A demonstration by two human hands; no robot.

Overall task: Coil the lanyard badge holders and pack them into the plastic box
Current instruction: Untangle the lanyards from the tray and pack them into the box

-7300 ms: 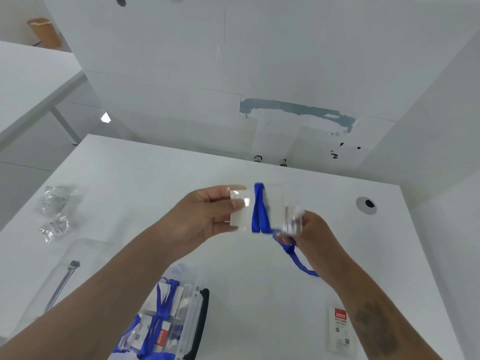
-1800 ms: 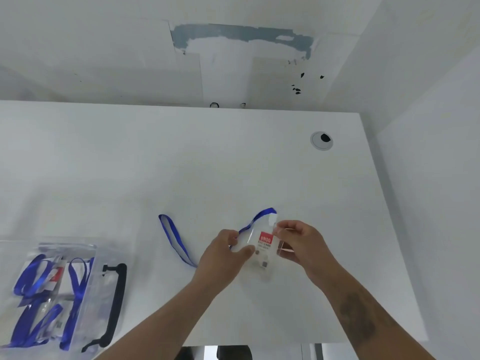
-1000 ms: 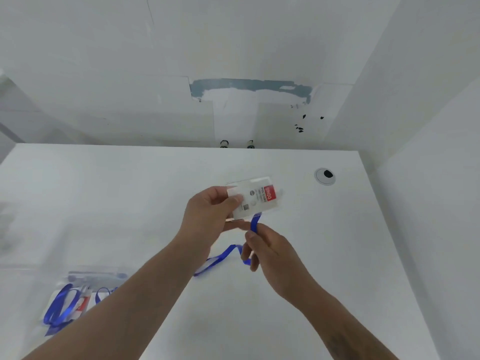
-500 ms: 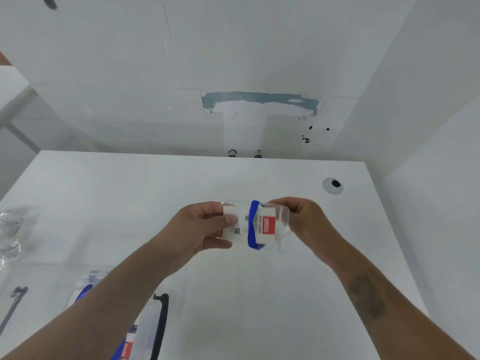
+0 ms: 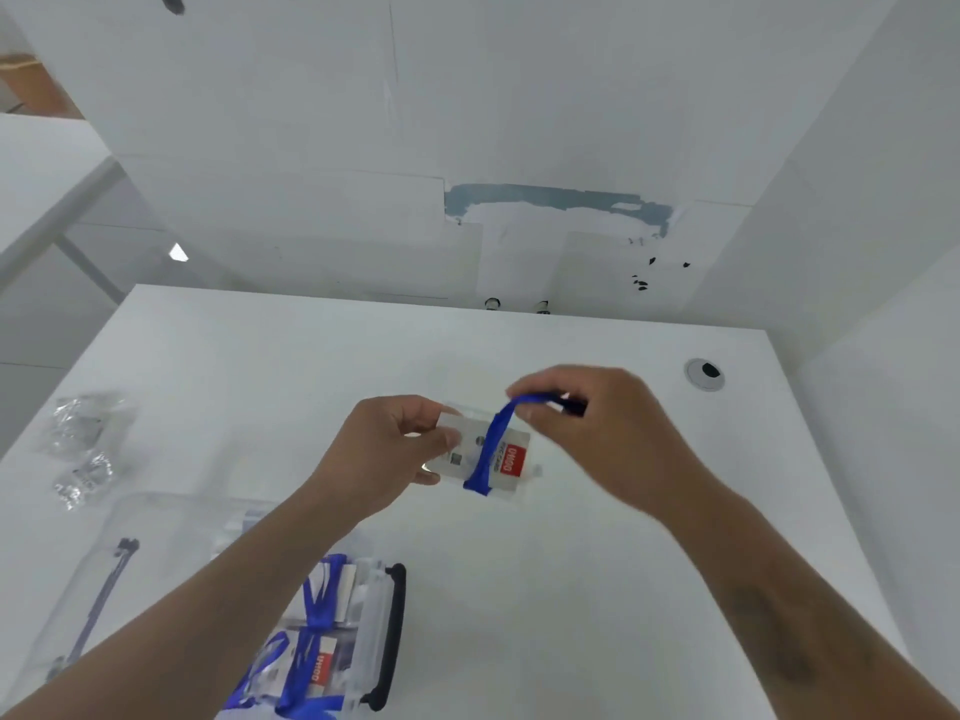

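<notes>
Nearest the camera, the plastic box (image 5: 371, 641) is sitting on the white table (image 5: 571, 589) with its black handle (image 5: 390, 636) facing right, and it is already holding several packed badge holders (image 5: 311, 662) wound in blue strap. Further out, above the table's middle, the left hand (image 5: 384, 454) is pinching the left edge of the clear badge holder (image 5: 485, 457) between thumb and curled fingers, keeping the card roughly flat. The right hand (image 5: 597, 433) is gripping the blue lanyard (image 5: 491, 449) between thumb and fingertips just above the card's far edge and is drawing the strap across the card face, where one wrap is lying over the middle. The holder is likely light and semi-rigid (a thin sleeve that may flex if squeezed hard), so an edge pinch such as the left hand's is appearing the best grip. The strap is probably soft, limp and fairly slick against the plastic, so each turn will likely need tension held at the free end or the coil will be slackening. Farther left, crumpled clear wrappers (image 5: 83, 449) are lying on the table, and at the far right corner a cable grommet (image 5: 705, 374) is sitting in the tabletop.
</notes>
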